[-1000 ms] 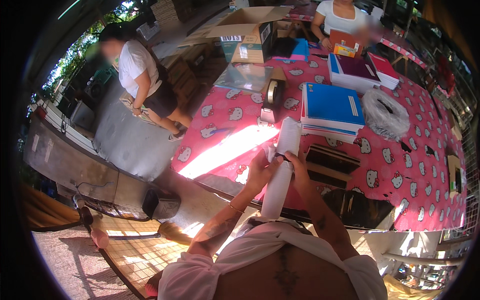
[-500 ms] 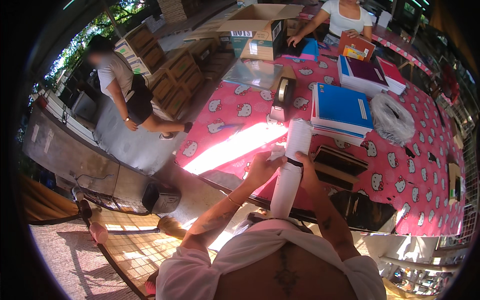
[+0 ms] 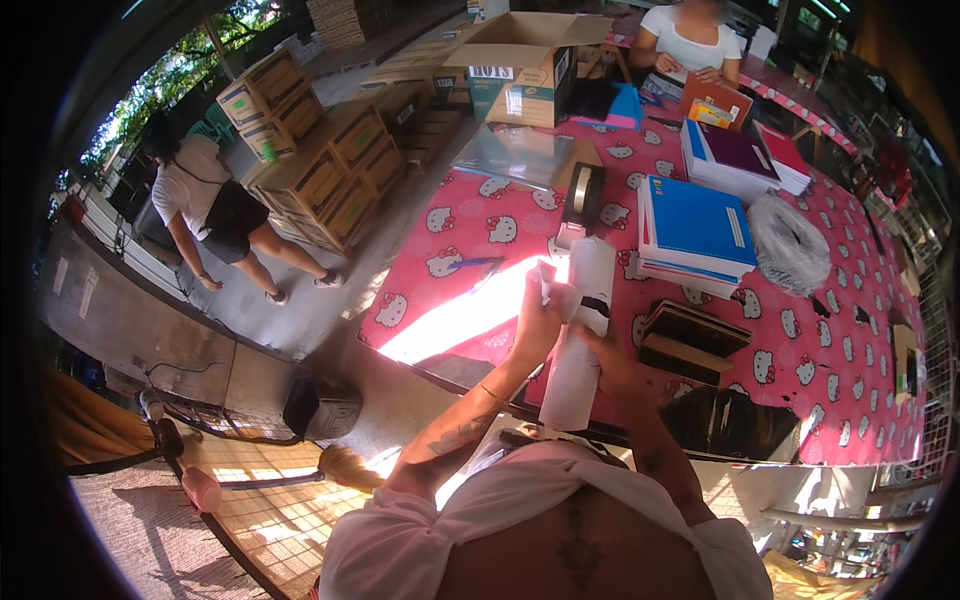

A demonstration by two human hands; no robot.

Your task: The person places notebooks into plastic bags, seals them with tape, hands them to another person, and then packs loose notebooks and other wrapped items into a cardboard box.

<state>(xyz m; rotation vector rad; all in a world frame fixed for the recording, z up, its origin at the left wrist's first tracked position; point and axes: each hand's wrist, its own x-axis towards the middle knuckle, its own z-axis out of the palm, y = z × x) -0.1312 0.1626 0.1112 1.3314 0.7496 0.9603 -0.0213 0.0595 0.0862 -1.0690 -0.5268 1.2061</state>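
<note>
I hold a long white paper roll [image 3: 582, 340] upright over the near edge of a table with a pink cartoon-print cloth [image 3: 480, 230]. My right hand [image 3: 612, 362] grips the roll at its middle from the right. My left hand [image 3: 538, 318] is raised against the roll's upper left side, pinching a loose white flap near its top. A dark band crosses the roll's upper half. A black tape dispenser [image 3: 583, 195] stands on the table just beyond the roll's top.
On the table lie a stack of blue notebooks [image 3: 695, 230], more books [image 3: 735, 155], dark flat boxes [image 3: 690, 340], a clear bag bundle [image 3: 788, 243], a black bag [image 3: 730, 425]. An open carton [image 3: 520, 60] and a seated person [image 3: 690, 40] are behind. Another person [image 3: 215, 215] walks left by stacked cartons [image 3: 320, 150].
The roll stays upright in both hands while my left hand has shifted up toward its top flap. The person at the left has walked farther away.
</note>
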